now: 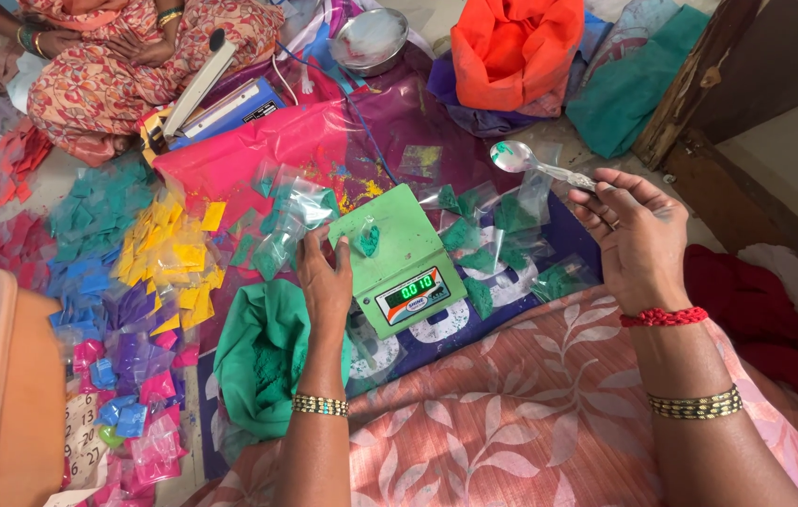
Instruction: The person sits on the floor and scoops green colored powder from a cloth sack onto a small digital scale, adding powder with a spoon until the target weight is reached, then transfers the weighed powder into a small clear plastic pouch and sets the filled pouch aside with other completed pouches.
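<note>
Here, left hand (324, 282): pinching a small clear packet (369, 239) of green powder, resting on the green scale (406, 253) at centre.
Right hand (641, 239): gripping a metal spoon (523, 160), far right of the scale.
Near left: green powder bag (263, 361) lying open.

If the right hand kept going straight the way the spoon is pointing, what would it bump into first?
The right hand holds a metal spoon whose bowl points up and to the left. Along that line the purple cloth on the floor comes first, then probably the steel bowl beyond it; how high the spoon sits is hard to judge.
</note>
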